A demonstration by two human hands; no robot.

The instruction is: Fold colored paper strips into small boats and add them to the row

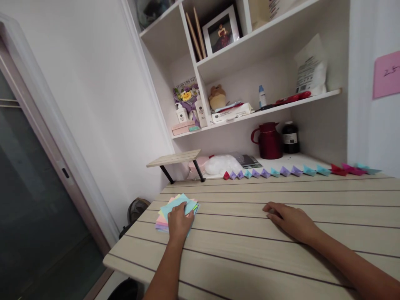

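Note:
My left hand (180,221) is at a fanned stack of coloured paper sheets (162,225) on the left of the table. Its thumb and fingers close on the light-blue sheet (175,204) at the top; pink, yellow and purple edges show beneath. Over on the right, my right hand (289,219) rests on the tabletop, fingers loosely bent, a small gap between thumb and forefinger, nothing seen in it. Along the table's back edge runs a row of small folded paper pieces (265,173) in red, purple, light blue and magenta.
The slatted wooden table (237,250) fills the foreground. A small raised wooden stand (173,158) is at its back left. Behind are white shelves (271,50) with a dark red jug (270,141), a dark bottle (290,138) and a white plastic bundle (223,165).

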